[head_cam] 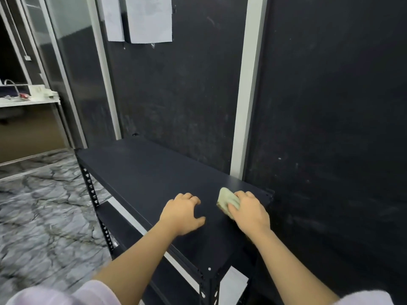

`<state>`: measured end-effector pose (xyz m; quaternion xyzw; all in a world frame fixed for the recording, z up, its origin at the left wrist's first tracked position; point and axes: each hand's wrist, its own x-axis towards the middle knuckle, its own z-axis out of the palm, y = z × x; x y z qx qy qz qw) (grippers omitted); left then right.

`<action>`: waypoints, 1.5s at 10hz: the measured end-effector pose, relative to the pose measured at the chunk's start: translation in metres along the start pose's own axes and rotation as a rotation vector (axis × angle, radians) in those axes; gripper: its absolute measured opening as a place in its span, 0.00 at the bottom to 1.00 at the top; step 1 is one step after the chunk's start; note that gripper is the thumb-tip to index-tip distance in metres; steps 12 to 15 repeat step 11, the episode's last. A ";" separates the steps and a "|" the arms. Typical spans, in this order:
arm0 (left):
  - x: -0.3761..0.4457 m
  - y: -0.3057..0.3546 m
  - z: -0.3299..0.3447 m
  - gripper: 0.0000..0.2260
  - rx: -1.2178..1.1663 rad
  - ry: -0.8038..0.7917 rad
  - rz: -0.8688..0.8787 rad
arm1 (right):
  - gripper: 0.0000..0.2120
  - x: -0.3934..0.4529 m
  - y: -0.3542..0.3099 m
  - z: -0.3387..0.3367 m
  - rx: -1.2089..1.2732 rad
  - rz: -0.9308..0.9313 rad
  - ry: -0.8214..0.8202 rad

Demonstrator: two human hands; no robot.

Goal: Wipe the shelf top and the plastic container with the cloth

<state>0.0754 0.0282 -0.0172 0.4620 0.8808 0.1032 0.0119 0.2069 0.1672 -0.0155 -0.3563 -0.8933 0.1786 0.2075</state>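
Observation:
The black metal shelf top (141, 172) runs from the upper left to the lower right against a dark wall. My right hand (250, 211) presses a folded pale green cloth (226, 201) onto the near right part of the shelf top. My left hand (181, 213) rests flat on the shelf top just left of the cloth, fingers spread, holding nothing. No plastic container is in view.
A dark wall with a white vertical strip (246, 106) stands right behind the shelf. Two paper sheets (141, 18) hang on it above. Marble-patterned floor (44, 205) lies to the left. A white counter with small items (28, 97) is at far left. Lower shelf boards (123, 227) show beneath.

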 end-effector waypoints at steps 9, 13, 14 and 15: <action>0.011 -0.003 0.073 0.31 -0.131 0.227 -0.185 | 0.20 0.023 0.022 0.052 -0.202 -0.172 -0.121; 0.001 -0.003 0.072 0.24 -0.382 0.426 -0.302 | 0.12 0.025 0.018 0.015 0.247 -0.066 -0.010; 0.001 -0.003 0.072 0.24 -0.382 0.426 -0.302 | 0.12 0.025 0.018 0.015 0.247 -0.066 -0.010; 0.001 -0.003 0.072 0.24 -0.382 0.426 -0.302 | 0.12 0.025 0.018 0.015 0.247 -0.066 -0.010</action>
